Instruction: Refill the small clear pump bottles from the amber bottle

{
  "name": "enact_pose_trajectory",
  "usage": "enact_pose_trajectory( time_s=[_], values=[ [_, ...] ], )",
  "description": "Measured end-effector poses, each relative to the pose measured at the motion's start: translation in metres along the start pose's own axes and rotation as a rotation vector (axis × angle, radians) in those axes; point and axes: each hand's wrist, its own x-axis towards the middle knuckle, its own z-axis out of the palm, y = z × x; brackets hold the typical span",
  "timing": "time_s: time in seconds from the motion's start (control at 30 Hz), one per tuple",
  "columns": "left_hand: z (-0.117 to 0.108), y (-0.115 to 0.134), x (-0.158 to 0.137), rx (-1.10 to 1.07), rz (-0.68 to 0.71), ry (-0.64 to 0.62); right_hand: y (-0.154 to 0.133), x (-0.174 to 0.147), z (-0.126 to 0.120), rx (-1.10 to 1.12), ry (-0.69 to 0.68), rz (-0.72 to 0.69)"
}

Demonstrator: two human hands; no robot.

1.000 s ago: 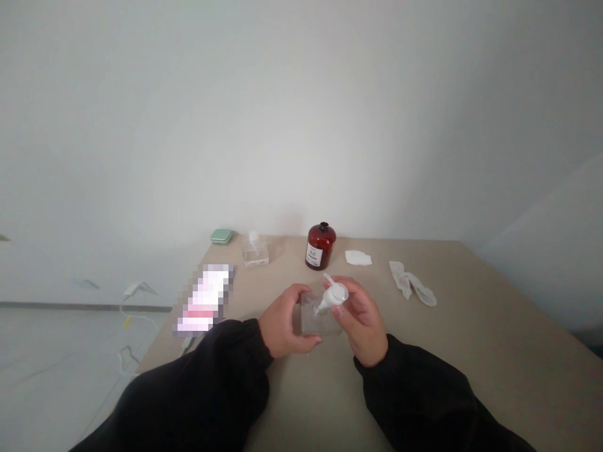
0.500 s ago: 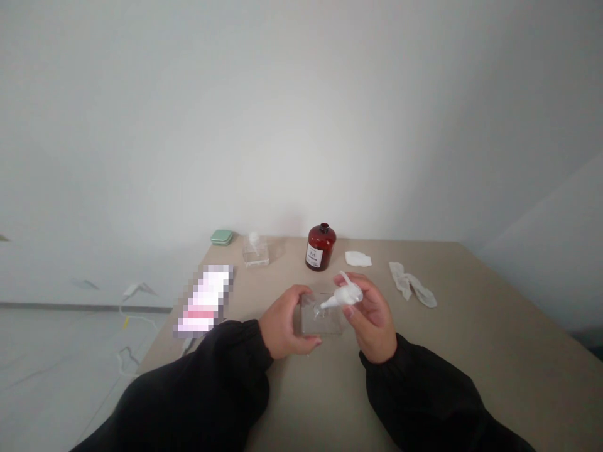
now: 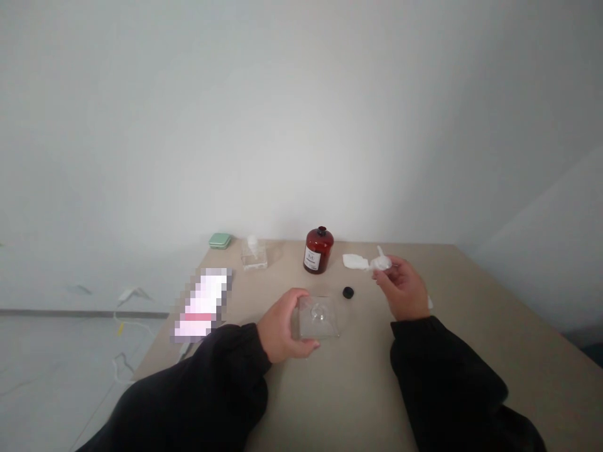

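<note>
My left hand (image 3: 285, 329) is wrapped round the left side of a clear square bottle (image 3: 325, 323), whose round neck faces up without a top. Off to the right, my right hand (image 3: 405, 289) pinches a white pump head (image 3: 380, 262). The pump head is tilted near a folded white tissue (image 3: 355, 261); whether the two touch I cannot tell. A small black cap (image 3: 348, 292) lies on the table between my hands. Behind them stands a brown-red bottle (image 3: 318, 251) with a white label and an uncovered neck.
A second clear square bottle (image 3: 254, 256) with a white pump top stands at the back left, near a small green case (image 3: 220, 240). A phone with a blurred-out screen (image 3: 202, 304) lies at the left, a cable by it. The table (image 3: 475, 339) meets the wall behind.
My right hand has drawn the pump head away from the clear bottle, to the right and back. The black cap has come into view. My left hand stays on the bottle.
</note>
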Motion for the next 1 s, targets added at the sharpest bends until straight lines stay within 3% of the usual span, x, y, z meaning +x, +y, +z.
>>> enact_pose_trajectory(
  time_s=[0.13,0.27,0.6,1.0],
  values=[
    [0.0,0.0,0.0,-0.001,-0.008,0.0,0.015,0.012,-0.004,-0.423,-0.13,-0.008],
    [0.0,0.0,0.0,-0.004,-0.006,0.004,0.023,0.02,0.003,-0.651,-0.3,-0.101],
    [0.001,-0.001,0.0,-0.009,-0.021,0.001,0.035,0.025,0.009,-0.692,-0.493,-0.21],
    [0.001,-0.001,0.0,0.029,0.007,0.005,0.03,0.024,0.013,-0.724,-0.534,-0.149]
  ],
)
